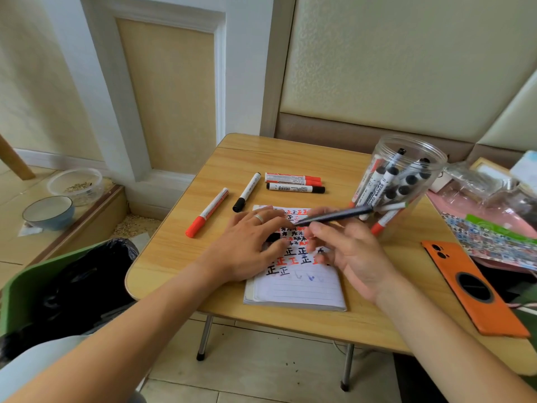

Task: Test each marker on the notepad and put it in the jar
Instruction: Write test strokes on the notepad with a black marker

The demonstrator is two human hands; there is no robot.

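Note:
The lined notepad (293, 289) lies at the table's front, covered in red and black test marks. My left hand (250, 245) rests on the pad with fingers stretched out, and a black cap (272, 237) sits pinched between thumb and index finger. My right hand (351, 254) holds a dark uncapped marker (334, 215) with its tip pointing left over the page. The clear plastic jar (380, 149) stands at the right with several markers inside. Behind the pad lie a red-capped marker (207, 213), a black-capped marker (247, 192), a red marker (292, 178) and a black marker (295, 188).
An orange phone (470, 286) lies on the table's right front. Bags and papers (494, 228) pile up past the right edge. A green bin with a black bag (58, 286) stands at the left front. A blue bowl (48, 212) and a clear tub (75, 181) sit on the floor.

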